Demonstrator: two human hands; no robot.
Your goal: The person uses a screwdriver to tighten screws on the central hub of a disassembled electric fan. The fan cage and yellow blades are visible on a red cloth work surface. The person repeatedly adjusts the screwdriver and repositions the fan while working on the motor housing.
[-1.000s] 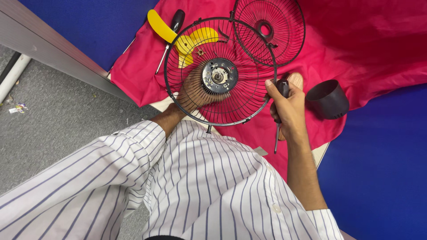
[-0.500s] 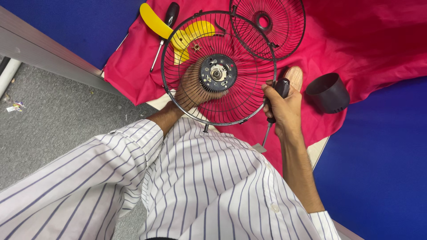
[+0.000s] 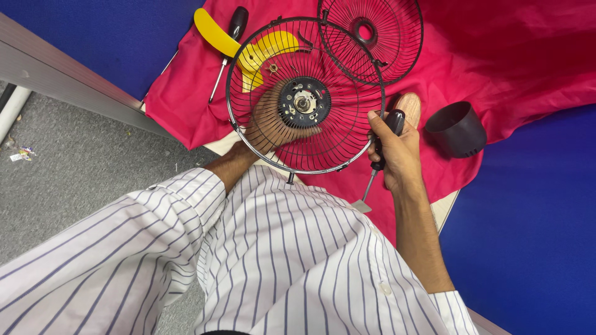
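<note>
A round black wire fan guard [image 3: 305,96] with thin radial spokes and a dark hub plate stands raised over a crumpled pink cloth [image 3: 509,56] near the table's front edge, the left hand [image 3: 273,121] clasping it from behind. The right hand [image 3: 392,149] is clenched around a black-handled screwdriver [image 3: 380,155], shaft pointing down. Beyond lie a second wire guard [image 3: 371,38], smooth yellow plastic blades [image 3: 254,53] and a dark cup-shaped cover [image 3: 456,129]

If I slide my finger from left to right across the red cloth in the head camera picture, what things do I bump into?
Black-handled screwdriver lying on the cloth → yellow fan blade → round wire fan guard with the left hand behind it → right hand gripping a second screwdriver → black plastic cup-shaped cover.
</note>
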